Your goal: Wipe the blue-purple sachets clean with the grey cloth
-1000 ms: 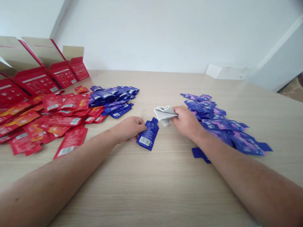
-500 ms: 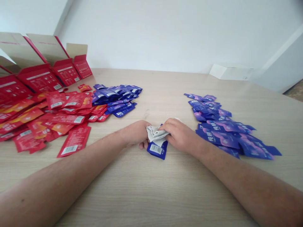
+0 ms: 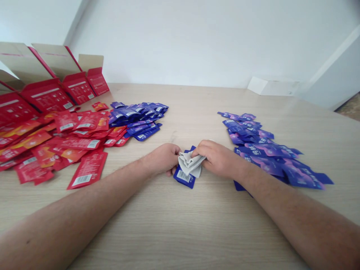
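Between my hands a blue sachet [image 3: 184, 177] lies on the table, its barcode end toward me. My right hand [image 3: 218, 157] is closed on a folded whitish cloth [image 3: 189, 163], which rests over the middle of the sachet. At the sachet's left edge, my left hand [image 3: 165, 158] has its fingers curled and seems to pinch it; the fingertips are partly hidden. To the right, close to my right forearm, lies a spread pile of blue-purple sachets [image 3: 261, 150]. Another heap of blue sachets [image 3: 140, 112] sits beyond my left hand.
Red and orange sachets [image 3: 87, 168] are heaped on the left of the wooden table [image 3: 168, 225]. Behind them stand several opened red cartons [image 3: 47, 95] with raised flaps. A white box [image 3: 272, 86] lies at the back right against the wall.
My right hand has moved the cloth slightly to the right across the sachet. The sachet has shifted a little, and my left hand stays beside it.
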Motion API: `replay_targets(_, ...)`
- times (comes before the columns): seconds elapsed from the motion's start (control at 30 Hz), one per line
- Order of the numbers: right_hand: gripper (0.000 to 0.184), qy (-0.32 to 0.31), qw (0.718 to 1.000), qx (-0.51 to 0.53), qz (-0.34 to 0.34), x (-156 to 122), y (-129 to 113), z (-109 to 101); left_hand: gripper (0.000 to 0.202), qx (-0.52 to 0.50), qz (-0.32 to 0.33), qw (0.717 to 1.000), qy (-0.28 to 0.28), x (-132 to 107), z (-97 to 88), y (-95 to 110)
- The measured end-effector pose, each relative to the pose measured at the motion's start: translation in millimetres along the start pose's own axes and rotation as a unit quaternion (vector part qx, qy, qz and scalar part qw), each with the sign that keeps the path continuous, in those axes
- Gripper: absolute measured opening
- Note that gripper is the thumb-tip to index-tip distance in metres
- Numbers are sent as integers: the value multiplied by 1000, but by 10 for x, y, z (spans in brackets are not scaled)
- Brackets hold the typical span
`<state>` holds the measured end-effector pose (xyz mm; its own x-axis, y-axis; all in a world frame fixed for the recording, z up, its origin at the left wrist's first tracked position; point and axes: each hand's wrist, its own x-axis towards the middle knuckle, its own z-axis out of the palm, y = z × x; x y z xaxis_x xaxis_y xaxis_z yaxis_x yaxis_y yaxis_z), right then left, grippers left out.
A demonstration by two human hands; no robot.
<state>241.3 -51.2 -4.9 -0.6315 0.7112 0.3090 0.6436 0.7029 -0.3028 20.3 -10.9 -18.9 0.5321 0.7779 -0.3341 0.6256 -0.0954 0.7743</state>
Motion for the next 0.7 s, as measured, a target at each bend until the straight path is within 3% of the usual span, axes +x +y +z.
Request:
replay_targets(0.27,32,-36,994,74,-76,-22,-24,-34,16,-68,-34,996,-44,-19,-10,68)
replay_targets(0.5,30,-24,996,54,-64,-15,-32,-39,25,-53,-28,997,-45,-6,-25,39)
replay_targets(0.7,30,23,999,14,-26,-6,28,66,25,-28,-44,998,-28,-22,-26,73)
